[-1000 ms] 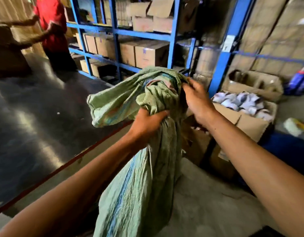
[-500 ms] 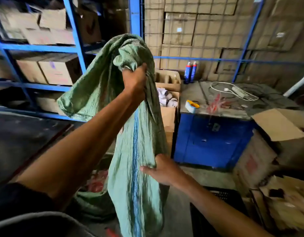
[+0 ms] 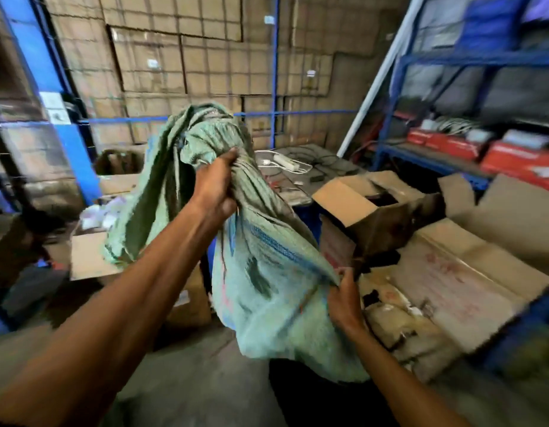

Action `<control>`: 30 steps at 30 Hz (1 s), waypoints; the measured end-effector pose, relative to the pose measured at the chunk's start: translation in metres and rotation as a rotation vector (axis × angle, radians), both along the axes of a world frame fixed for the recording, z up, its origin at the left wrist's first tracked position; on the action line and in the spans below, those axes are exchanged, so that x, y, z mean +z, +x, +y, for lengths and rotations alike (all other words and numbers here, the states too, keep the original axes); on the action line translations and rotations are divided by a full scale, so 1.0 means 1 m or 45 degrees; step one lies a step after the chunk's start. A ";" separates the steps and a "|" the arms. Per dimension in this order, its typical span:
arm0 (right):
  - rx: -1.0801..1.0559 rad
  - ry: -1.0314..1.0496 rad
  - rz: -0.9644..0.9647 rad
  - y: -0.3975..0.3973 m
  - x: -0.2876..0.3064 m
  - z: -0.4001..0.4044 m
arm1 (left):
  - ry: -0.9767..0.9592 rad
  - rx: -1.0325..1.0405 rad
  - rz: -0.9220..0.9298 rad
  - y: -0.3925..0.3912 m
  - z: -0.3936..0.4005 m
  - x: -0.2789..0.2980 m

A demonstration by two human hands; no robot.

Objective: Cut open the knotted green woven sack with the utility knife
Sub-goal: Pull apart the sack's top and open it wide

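Observation:
A green woven sack (image 3: pixel 267 272) with a blue stripe hangs in the air in front of me, limp and crumpled. My left hand (image 3: pixel 216 188) is clenched around its bunched upper part, with loose cloth flopping over above and to the left. My right hand (image 3: pixel 342 298) pinches the sack's lower right edge and pulls it out to the right. No utility knife shows in the view.
An open cardboard box (image 3: pixel 372 208) and flattened cartons (image 3: pixel 452 272) lie to the right. A low table (image 3: pixel 301 180) with a white power strip (image 3: pixel 285 161) stands behind the sack. Blue shelving (image 3: pixel 393 97) and stacked cartons fill the back; more boxes sit at left.
My view has swung to the right. My right hand left the sack's top, went down its side and now grips its lower right edge; my left hand keeps the bunched top.

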State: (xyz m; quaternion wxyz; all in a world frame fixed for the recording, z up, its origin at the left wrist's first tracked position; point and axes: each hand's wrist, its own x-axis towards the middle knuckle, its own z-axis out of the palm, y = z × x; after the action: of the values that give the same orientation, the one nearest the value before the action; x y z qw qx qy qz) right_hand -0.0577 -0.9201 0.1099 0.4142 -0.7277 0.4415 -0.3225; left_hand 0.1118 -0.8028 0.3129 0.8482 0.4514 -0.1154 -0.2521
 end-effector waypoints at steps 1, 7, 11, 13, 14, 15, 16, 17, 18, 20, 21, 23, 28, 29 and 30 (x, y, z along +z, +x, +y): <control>-0.062 0.010 -0.017 -0.004 0.001 -0.006 | 0.027 -0.098 0.024 0.001 -0.010 -0.007; -0.068 -0.408 0.731 -0.085 0.005 -0.022 | 0.125 -0.487 0.216 0.017 -0.057 -0.042; -0.004 -0.519 0.973 -0.158 -0.026 0.001 | 0.124 -0.680 0.327 -0.023 -0.110 -0.061; -0.164 -0.282 1.001 -0.187 -0.041 0.008 | 0.157 -0.825 0.354 -0.058 -0.135 -0.070; -0.300 -0.189 1.036 -0.200 -0.049 0.011 | 0.193 -0.874 0.371 -0.076 -0.147 -0.075; -0.428 -0.162 1.094 -0.210 -0.057 0.013 | 0.216 -0.894 0.394 -0.089 -0.157 -0.080; -0.562 -0.117 1.132 -0.222 -0.065 0.016 | 0.245 -0.919 0.413 -0.102 -0.166 -0.087; -0.696 -0.031 1.132 -0.233 -0.072 0.021 | 0.271 -0.956 0.427 -0.112 -0.174 -0.092; -0.822 0.079 1.107 -0.245 -0.081 0.025 | 0.298 -0.975 0.440 -0.121 -0.182 -0.097; -0.981 0.263 1.019 -0.266 -0.098 0.034 | 0.314 -1.002 0.465 -0.137 -0.194 -0.109; -1.017 0.319 0.911 -0.272 -0.106 0.036 | 0.320 -1.037 0.457 -0.145 -0.198 -0.116; -1.141 0.346 0.550 -0.268 -0.120 0.030 | 0.326 -1.103 0.457 -0.152 -0.202 -0.129; -1.318 0.302 0.048 -0.233 -0.122 -0.020 | 0.434 -1.166 0.411 -0.123 -0.219 -0.163; -1.285 0.294 0.028 -0.231 -0.122 -0.031 | 0.503 -1.196 0.386 -0.114 -0.223 -0.170; -1.269 0.289 0.019 -0.230 -0.118 -0.040 | 0.573 -1.217 0.359 -0.108 -0.225 -0.177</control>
State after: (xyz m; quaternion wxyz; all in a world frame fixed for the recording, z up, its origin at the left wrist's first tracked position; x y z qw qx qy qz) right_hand -0.2872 -0.9596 -0.0085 0.2835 -0.3812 0.7702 -0.4257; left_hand 0.0036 -1.0280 0.1358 0.5288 0.4808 -0.1361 -0.6861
